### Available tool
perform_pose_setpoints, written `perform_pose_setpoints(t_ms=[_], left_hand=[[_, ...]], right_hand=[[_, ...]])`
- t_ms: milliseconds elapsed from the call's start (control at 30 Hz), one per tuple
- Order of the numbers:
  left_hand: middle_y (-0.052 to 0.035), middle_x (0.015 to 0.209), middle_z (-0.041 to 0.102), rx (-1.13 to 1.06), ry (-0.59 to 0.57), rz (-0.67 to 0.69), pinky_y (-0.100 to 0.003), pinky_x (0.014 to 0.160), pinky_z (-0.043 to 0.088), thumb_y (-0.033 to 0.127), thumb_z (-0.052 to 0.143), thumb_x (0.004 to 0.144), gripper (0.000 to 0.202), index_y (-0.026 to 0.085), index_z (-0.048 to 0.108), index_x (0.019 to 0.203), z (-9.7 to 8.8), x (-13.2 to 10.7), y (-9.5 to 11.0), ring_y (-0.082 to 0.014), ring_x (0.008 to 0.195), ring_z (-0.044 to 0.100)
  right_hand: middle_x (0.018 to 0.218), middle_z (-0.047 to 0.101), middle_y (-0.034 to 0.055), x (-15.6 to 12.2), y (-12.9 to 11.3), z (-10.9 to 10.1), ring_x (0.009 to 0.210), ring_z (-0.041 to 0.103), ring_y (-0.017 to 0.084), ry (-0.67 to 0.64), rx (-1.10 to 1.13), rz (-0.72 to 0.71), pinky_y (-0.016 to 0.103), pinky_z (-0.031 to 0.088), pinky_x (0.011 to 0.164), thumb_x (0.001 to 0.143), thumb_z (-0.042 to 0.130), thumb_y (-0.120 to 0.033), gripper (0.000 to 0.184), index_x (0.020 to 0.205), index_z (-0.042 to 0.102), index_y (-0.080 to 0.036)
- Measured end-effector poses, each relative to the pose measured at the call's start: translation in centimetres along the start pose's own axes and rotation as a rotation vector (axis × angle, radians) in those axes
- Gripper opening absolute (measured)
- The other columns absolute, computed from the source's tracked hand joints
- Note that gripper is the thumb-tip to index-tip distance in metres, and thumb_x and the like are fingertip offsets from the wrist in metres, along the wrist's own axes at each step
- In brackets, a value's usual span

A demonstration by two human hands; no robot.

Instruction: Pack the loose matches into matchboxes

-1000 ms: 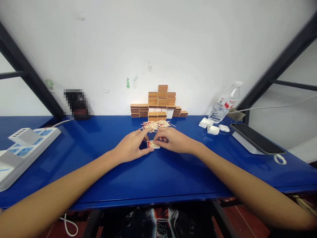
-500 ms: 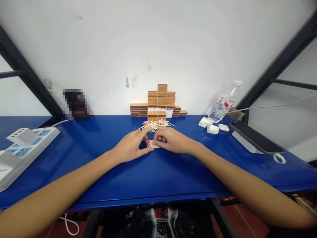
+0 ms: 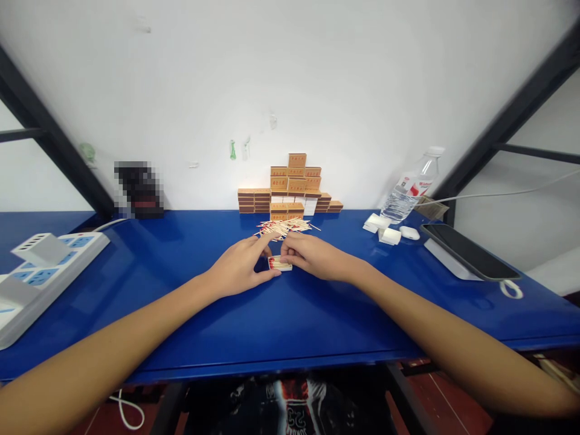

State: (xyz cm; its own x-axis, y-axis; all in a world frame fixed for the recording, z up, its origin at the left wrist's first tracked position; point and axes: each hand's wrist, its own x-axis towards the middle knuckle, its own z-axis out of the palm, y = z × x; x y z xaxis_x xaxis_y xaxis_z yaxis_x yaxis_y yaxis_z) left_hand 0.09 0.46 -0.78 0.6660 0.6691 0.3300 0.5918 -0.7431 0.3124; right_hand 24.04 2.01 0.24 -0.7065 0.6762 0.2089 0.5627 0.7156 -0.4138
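A small white matchbox tray (image 3: 284, 268) lies on the blue table with red-tipped matches (image 3: 274, 262) in it. My left hand (image 3: 242, 266) curls around the tray's left end, thumb along the near side and fingers at the far side. From the right, my right hand (image 3: 312, 254) reaches in, thumb and fingertips pinched at the matches in the tray. Its fingers partly hide them. Just beyond both hands is a loose heap of matches (image 3: 290, 226), heads pointing various ways.
Behind the heap, stacked matchboxes (image 3: 296, 184) stand against the wall. To the right are white empty-looking trays (image 3: 388, 235), an earphone case (image 3: 409, 233), a tilted water bottle (image 3: 405, 190) and a phone (image 3: 469, 251). A power strip (image 3: 58, 266) lies at left.
My right hand's thumb and fingers have shifted slightly over the tray, and the matches under them show a little differently. My left hand stays in place.
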Motion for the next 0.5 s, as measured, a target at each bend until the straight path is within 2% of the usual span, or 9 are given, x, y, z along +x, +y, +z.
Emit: perform_pose_setpoints(t_ms=[267,500], left_hand=[[-0.0064,0.111,0.072,-0.007,0.022,0.006,-0.04,0.086,0.053,0.044,0.068,0.094,0.071,0.026,0.035,0.155,0.2,0.0,-0.2,-0.0273,0.103,0.067],[-0.0057,0.109,0.072,-0.013,0.017,0.012,-0.04,0.087,0.053,0.043,0.068,0.094,0.071,0.024,0.036,0.155,0.2,0.0,-0.3,-0.0262,0.101,0.067]], right_hand=[[0.094,0.062,0.0055,-0.4,-1.2,-0.4,0.079,0.055,0.016,-0.044,-0.032,-0.01,0.03,0.042,0.072,0.099,0.062,-0.021,0.01,0.091,0.066,-0.017],[0.094,0.063,0.0047,-0.5,-0.7,-0.5,0.081,0.055,0.016,-0.005,-0.029,-0.033,0.029,0.042,0.072,0.096,0.064,-0.021,0.006,0.092,0.067,-0.018]])
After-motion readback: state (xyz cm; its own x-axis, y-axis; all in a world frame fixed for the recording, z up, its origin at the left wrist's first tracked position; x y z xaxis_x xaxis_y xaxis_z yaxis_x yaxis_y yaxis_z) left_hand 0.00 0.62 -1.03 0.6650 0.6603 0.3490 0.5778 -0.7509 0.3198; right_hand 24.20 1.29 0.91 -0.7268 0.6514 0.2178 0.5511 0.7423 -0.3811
